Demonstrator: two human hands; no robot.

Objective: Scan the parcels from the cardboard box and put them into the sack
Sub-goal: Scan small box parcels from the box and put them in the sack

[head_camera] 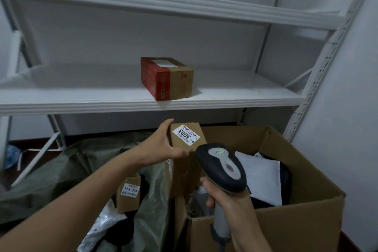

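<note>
Parcel [201, 138] labelled 3003 sat just below centre, clamped between the thumb and fingers of the left hand [161, 145], between the green sack [51, 174] at 8 o'clock and the cardboard box [296, 227] at 5 o'clock. The right hand [229, 198] gripped a scanner [221, 165] beside it.

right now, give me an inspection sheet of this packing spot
surface: white shelf bears one red-and-brown box
job's things: labelled parcel held at cardboard box left edge; white mailer inside; green sack holds second parcel
clutter: blue bag on floor, blurred
grippers: left hand grips labelled parcel; right hand grips scanner
cables: cord leaves frame bottom
surroundings: white wall, rack upright
</note>
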